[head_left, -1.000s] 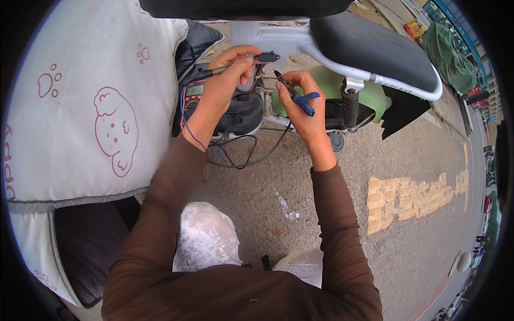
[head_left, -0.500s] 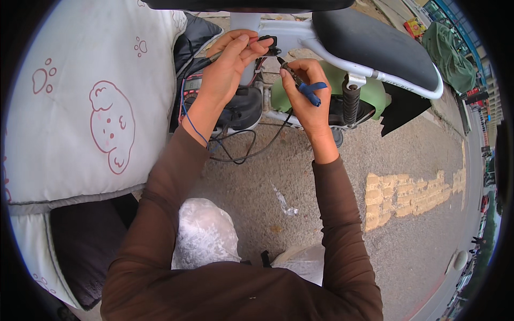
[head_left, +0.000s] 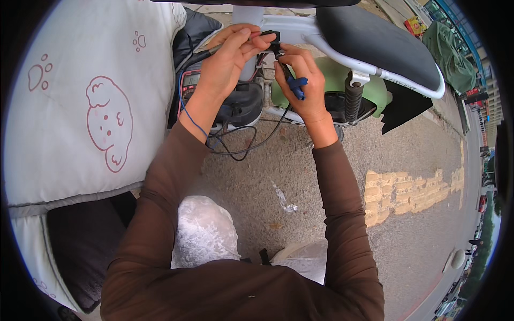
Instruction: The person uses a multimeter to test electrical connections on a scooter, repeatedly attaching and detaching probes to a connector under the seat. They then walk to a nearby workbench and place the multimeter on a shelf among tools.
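In the upper middle, my left hand (head_left: 225,61) is closed in a pinch around a small black connector (head_left: 274,38). A dark cable (head_left: 199,57) runs into that hand from the left, and a bit of red shows between the fingers. My right hand (head_left: 305,83) grips a black pen-like test probe (head_left: 296,85) wrapped with blue tape. Its upper end points at the connector; whether the tip is inside it is too small to tell. Left of my left wrist, partly covered by it, lies a red multimeter (head_left: 190,80) with a grey display.
A white bike frame (head_left: 292,27) with a black seat (head_left: 375,37) and a coil spring (head_left: 352,101) stands ahead. Black and blue wires (head_left: 243,144) loop below my hands. A white padded cover (head_left: 69,128) fills the left side. Yellow paving (head_left: 407,195) lies at right.
My right hand has moved up and slightly left, bringing the probe's upper end against or very near the connector. My left hand stays nearly in place, still pinching the connector.
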`<state>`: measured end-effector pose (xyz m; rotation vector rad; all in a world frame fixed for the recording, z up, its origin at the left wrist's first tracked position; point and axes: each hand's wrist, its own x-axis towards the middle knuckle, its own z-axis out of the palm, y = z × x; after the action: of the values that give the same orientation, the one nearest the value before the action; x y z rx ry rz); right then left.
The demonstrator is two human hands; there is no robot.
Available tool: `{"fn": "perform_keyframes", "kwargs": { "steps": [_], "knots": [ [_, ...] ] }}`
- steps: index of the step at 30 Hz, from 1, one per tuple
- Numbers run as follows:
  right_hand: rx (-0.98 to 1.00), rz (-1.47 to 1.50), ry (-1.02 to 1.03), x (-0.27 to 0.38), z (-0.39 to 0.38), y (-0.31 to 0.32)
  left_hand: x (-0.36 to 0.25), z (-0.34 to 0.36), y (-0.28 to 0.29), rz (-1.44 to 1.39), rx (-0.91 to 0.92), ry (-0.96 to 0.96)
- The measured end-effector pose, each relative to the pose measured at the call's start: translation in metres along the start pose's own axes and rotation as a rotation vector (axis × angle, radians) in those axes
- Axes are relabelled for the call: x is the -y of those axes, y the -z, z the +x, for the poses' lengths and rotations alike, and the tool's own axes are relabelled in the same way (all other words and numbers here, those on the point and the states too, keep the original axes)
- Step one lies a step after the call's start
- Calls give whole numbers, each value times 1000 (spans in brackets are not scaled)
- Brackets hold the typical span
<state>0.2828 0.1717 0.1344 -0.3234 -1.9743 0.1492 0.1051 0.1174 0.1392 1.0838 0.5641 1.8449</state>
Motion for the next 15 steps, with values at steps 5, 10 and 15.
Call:
{"fn": "perform_keyframes", "kwargs": {
  "steps": [5,10,15],
  "knots": [
    [-10,4,28,-4,2,-1,1,0,2,-24,20,0],
    [-18,-13,24,-2,4,2,1,1,3,-31,12,2],
    [1,-28,23,-4,5,2,1,1,2,-26,-1,-2]
  ]
}}
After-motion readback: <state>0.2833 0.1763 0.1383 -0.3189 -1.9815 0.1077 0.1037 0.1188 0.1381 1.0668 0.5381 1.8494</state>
